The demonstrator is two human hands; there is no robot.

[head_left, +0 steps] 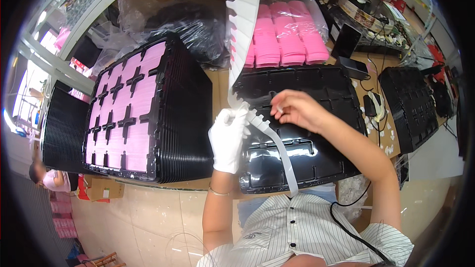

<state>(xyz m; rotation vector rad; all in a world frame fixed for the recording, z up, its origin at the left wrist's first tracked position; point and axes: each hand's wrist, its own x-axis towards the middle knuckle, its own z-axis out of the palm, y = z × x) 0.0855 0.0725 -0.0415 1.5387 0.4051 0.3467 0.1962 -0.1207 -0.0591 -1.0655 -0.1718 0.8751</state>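
A long white strip with a row of small tabs along its edge (242, 29) comes down from the top of the view. It passes my left hand (228, 136), which wears a white glove and has its fingertips pinched on the strip. The strip's lower part curves across a black plastic tray (341, 133) towards my shirt. Over that tray my bare right hand (300, 111) is apart from the strip, its fingers curled together. A small white piece (280, 110) shows at its fingertips, too small to tell exactly.
On the left stands a tall stack of black trays (185, 113), the top one holding pink sheets (121, 113). Bagged pink bundles (282, 32) lie behind the middle tray. At right are a round tin (363, 5), cables, white scraps and more black trays (408, 106).
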